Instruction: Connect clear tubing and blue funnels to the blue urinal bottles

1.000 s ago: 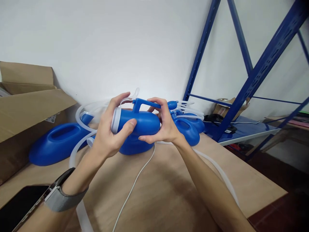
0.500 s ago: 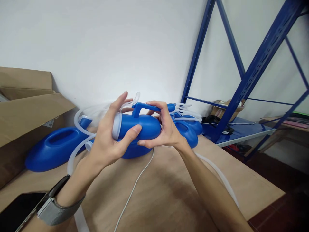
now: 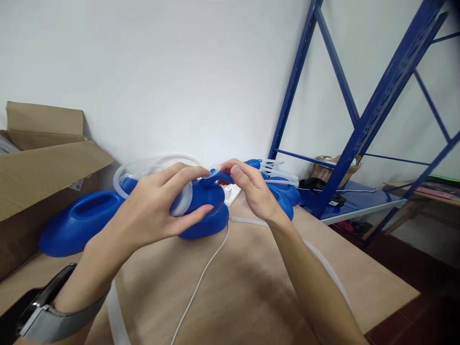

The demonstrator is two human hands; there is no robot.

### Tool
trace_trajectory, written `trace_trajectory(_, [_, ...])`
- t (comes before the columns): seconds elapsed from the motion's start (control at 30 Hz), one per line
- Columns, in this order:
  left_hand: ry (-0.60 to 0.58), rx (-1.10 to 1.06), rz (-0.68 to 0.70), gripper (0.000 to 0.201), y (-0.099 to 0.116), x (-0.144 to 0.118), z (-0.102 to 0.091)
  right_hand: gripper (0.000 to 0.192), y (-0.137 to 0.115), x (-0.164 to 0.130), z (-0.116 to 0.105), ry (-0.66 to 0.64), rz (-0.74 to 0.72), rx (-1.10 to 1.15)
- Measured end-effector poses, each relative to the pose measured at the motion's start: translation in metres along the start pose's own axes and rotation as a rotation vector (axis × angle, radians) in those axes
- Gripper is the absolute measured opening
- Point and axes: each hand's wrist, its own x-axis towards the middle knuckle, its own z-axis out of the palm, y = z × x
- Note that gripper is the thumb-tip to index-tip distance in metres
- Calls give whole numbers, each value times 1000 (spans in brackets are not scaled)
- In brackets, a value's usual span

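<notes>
A blue plastic cup-like piece (image 3: 212, 195) with a side handle and a translucent white rim (image 3: 184, 200) is held above the table, its handle side up. My left hand (image 3: 158, 199) grips it around the rim, thumb along the near side and fingertips by the front of the handle. A clear loop or tab (image 3: 214, 170) lies at the handle's front end, over a small blue knob. My right hand (image 3: 253, 187) is closed at the handle, thumb and fingers pressed together; its fingertips are partly hidden. Directly behind and below sits a blue bottle (image 3: 204, 227).
A blue bottle with a grip hole (image 3: 79, 223) lies left, beside an open cardboard box (image 3: 46, 163). More blue bottles (image 3: 285, 206) with white tubes (image 3: 283, 181) stand right. A white cable (image 3: 201, 278) crosses the table. Blue metal shelving (image 3: 359, 143) rises at the right.
The blue piece has tilted so its rounded end points away. My right hand has left its end for the handle. The clear loop now lies down on the handle.
</notes>
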Motion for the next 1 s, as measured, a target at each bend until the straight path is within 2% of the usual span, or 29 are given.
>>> trace_trajectory(0.27, [-45, 109, 98, 40, 6, -2, -3, 32, -21, -4, 6, -80, 18, -87])
trace_trajectory(0.47, [-25, 124, 158, 36, 7, -4, 3, 25, -26, -7, 10, -40, 11, -230])
trace_trajectory(0.67, [17, 149, 178, 37, 8, -2, 5, 22, -31, -9, 11, -33, -68, -401])
trace_trajectory(0.83, [-9, 113, 104, 49, 7, -3, 3, 25, -26, -8, 5, -65, -124, -334])
trace_trajectory(1.0, [-14, 136, 129, 47, 7, -4, 1, 34, -23, -9, 2, -105, -117, -253])
